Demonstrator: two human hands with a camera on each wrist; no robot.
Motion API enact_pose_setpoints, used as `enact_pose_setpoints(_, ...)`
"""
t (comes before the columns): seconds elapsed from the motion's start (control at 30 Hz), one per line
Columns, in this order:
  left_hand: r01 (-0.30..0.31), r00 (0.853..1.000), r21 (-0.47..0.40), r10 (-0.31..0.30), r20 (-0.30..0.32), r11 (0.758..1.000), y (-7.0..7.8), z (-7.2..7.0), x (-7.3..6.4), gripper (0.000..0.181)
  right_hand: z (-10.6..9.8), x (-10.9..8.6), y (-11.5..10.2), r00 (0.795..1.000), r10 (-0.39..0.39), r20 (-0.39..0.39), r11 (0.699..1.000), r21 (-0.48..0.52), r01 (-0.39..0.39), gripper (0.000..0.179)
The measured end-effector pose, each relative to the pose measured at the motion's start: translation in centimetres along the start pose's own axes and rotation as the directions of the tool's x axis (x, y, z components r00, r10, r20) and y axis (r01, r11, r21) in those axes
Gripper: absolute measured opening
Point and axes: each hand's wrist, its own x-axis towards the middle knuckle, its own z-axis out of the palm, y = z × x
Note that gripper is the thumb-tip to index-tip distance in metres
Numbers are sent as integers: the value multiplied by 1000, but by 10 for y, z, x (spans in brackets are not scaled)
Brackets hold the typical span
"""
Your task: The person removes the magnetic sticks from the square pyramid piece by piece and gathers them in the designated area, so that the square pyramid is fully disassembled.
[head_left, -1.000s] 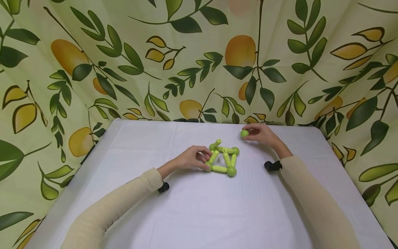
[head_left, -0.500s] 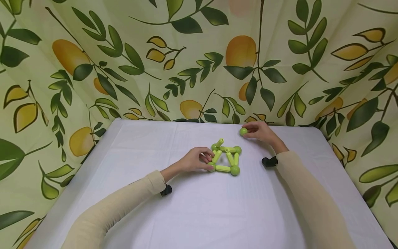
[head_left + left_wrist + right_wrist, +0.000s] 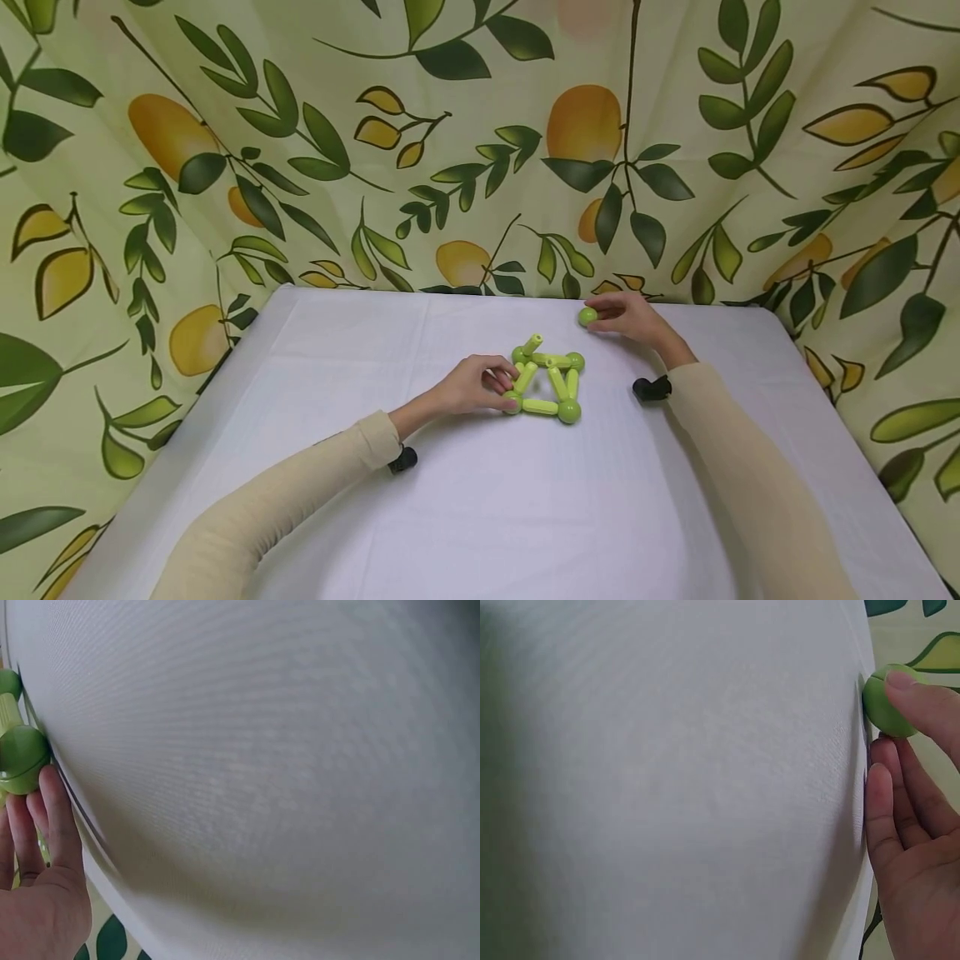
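On the white table lies a green toy frame (image 3: 539, 407) built from ribbed rods joined by balls. Its base is four-sided, and further rods slant up from some corner balls with bare tops. My left hand (image 3: 474, 384) grips the frame's near left corner, thumb against the ball (image 3: 22, 756) there. Past the far right corner, my right hand (image 3: 636, 323) holds a loose green ball (image 3: 587, 317) by its fingertips, apart from the frame. In the right wrist view the thumb lies over this ball (image 3: 889, 709), with fingers below it.
A white cloth covers the table (image 3: 480, 500). Behind it and along both sides hangs a curtain (image 3: 480, 150) with a leaf and fruit print. Black wrist cameras sit under the left cuff (image 3: 403, 460) and beside the right cuff (image 3: 651, 389).
The frame has slid slightly right with my left hand on it. My right hand, with the loose ball, has moved a little toward the far edge. Almost nothing differs over the last half second.
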Motion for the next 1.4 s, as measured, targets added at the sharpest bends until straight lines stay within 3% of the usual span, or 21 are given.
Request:
enact_pose_setpoints(0.33, 21, 1000, 23, -20, -16, 1000, 2, 1, -2, 37, -15, -19, 3, 998, 28, -48, 999, 19, -27, 50)
enact_pose_setpoints(0.7, 23, 998, 41, -21, -60, 999, 1, 5, -3, 38, -28, -55, -4, 999, -45, -27, 997, 54, 47, 49)
enact_pose_setpoints(0.9, 51, 994, 46, -46, -99, 998, 4, 6, -3, 39, -14, -62, -17, 993, -115, 4, 985, 131, 114, 41)
enact_pose_setpoints(1.07, 77, 988, 61, -68, -139, 995, 4, 5, -2, 38, 8, -57, -34, 976, -201, 84, 964, 194, 182, 39)
enact_pose_setpoints(1.2, 79, 986, 70, -67, -155, 994, 5, 2, -2, 38, 24, -52, -46, 970, -209, 127, 960, 214, 179, 37)
enact_pose_setpoints(1.4, 69, 986, 74, -57, -158, 995, 0, -7, -1, 38, 38, -51, -56, 974, -190, 124, 962, 223, 159, 36)
